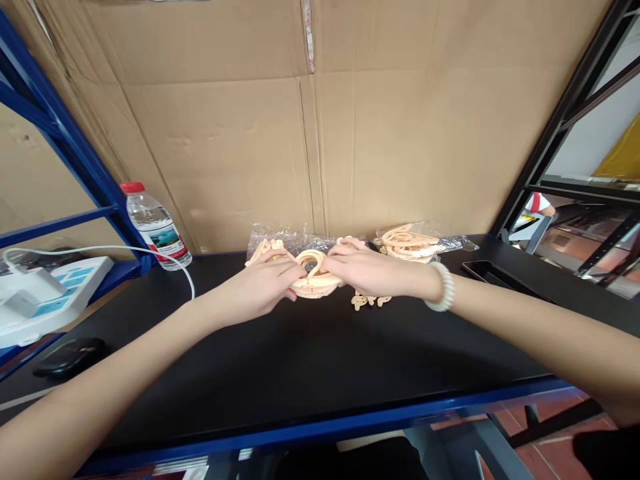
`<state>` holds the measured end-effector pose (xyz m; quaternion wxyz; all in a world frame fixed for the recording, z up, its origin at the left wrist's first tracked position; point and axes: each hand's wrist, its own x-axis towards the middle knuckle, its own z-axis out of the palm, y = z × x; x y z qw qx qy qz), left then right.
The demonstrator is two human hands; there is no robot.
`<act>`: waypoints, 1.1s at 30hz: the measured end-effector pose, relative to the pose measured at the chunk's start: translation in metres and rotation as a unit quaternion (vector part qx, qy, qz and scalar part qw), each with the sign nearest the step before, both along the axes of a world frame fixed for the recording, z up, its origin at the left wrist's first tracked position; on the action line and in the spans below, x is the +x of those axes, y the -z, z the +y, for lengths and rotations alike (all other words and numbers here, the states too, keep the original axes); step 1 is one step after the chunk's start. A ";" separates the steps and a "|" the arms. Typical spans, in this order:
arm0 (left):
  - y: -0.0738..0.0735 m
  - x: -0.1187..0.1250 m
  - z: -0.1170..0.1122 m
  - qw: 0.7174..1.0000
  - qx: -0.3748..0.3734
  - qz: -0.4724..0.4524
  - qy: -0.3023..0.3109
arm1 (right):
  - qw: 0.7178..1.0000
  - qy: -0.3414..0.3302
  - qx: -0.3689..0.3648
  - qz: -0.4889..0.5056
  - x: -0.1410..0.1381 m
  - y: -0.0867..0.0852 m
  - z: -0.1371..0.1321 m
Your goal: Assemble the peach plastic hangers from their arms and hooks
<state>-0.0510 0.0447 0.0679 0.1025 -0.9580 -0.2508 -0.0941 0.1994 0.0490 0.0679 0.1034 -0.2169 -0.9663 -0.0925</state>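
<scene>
Between my two hands is a pale, wood-coloured curved piece (316,288) with a loop-shaped part standing up from it. My left hand (265,283) grips its left end, fingers bent over the top and thumb below. At the right end, my right hand (357,268) closes on the same piece, and its fingers hide part of it. Behind my left hand, more pale pieces (267,248) rest on clear plastic wrap. Several small hooked pieces (370,300) lie on the black table (310,360) just below my right hand.
A plastic bag with pale curved pieces (407,241) lies at the back right, near a dark phone (500,277). On the left stand a water bottle (157,227), a white power strip (65,293) with a cable, and a black mouse-like object (70,357). Cardboard (225,147) walls the back.
</scene>
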 end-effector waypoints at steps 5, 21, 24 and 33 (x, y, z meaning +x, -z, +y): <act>0.018 -0.013 -0.001 0.998 -0.047 0.038 -0.024 | 0.996 -0.049 -0.078 0.005 -0.023 0.035 0.030; 0.049 0.050 0.007 0.994 -0.100 -0.007 0.038 | 0.980 -0.025 -0.178 0.082 0.054 0.055 0.010; 0.048 0.051 0.011 0.993 -0.108 -0.015 0.037 | 0.980 -0.023 -0.172 0.101 0.060 0.055 0.015; 0.039 0.031 0.010 0.984 -0.150 -0.089 0.027 | 0.972 0.006 -0.147 0.181 0.071 0.049 0.011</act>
